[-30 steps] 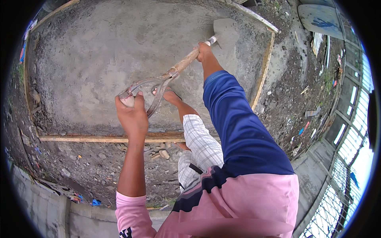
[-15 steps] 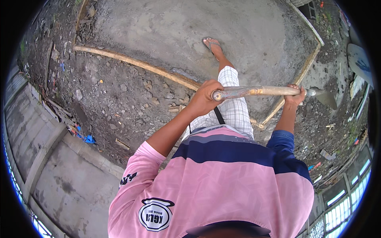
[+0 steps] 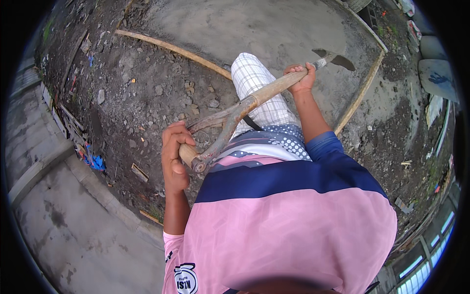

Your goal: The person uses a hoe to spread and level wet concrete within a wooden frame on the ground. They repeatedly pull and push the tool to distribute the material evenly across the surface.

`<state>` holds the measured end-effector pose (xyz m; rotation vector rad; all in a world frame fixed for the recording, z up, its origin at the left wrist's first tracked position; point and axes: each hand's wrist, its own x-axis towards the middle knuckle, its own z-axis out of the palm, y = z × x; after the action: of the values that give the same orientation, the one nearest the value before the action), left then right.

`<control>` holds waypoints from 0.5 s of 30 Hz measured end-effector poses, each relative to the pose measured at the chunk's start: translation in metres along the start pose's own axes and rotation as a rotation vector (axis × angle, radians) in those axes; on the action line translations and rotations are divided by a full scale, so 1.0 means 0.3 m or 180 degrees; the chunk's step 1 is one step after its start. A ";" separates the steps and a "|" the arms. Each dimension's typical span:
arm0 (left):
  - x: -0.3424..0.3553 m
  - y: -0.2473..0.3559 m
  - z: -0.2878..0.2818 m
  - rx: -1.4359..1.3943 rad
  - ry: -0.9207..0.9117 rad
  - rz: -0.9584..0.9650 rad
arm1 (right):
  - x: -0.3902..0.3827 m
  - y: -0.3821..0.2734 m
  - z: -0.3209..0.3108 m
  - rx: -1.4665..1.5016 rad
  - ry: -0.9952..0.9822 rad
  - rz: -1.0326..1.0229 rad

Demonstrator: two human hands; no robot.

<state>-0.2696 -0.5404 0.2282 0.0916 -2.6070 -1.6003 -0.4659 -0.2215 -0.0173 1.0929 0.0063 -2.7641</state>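
Concrete [image 3: 220,19], edged by boards [image 3: 360,91], beyond rubble [image 3: 147,110]. Shovel [image 3: 254,99]: held two-handed, slants from near-left grip [image 3: 189,155] to far-right blade [image 3: 344,62] above concrete. Right hand [image 3: 302,82]: nearer blade, clasps shaft [image 3: 276,86], arm extended forward. Left hand [image 3: 172,156]: beside shirt [image 3: 293,215], forearm pointing ahead, fingers curled loosely round grip.

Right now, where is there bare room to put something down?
The stained grey paving, between the low concrete ledge and the pink left sleeve, looks bare. So does the smooth grey patch inside the wooden boards, left of the shovel, though maybe wet. It's crowded where the hands hold the shovel, and on the dark ground, strewn with stones.
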 end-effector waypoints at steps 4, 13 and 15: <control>-0.062 -0.043 -0.153 0.0415 0.1076 0.0119 | -0.003 0.323 0.025 -0.0293 0.0061 0.0525; -0.130 -0.101 -0.521 0.1458 0.0701 0.0144 | 0.065 1.070 -0.082 -0.1200 0.1847 0.1146; -0.108 -0.097 -0.577 0.0661 0.0864 -0.0436 | 0.080 1.170 -0.106 -0.1165 0.1824 0.1125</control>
<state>-0.2199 -0.7042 0.2789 0.4747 -2.5865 -1.2432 -0.4058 -0.5691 -0.0365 1.5480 0.3390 -1.9669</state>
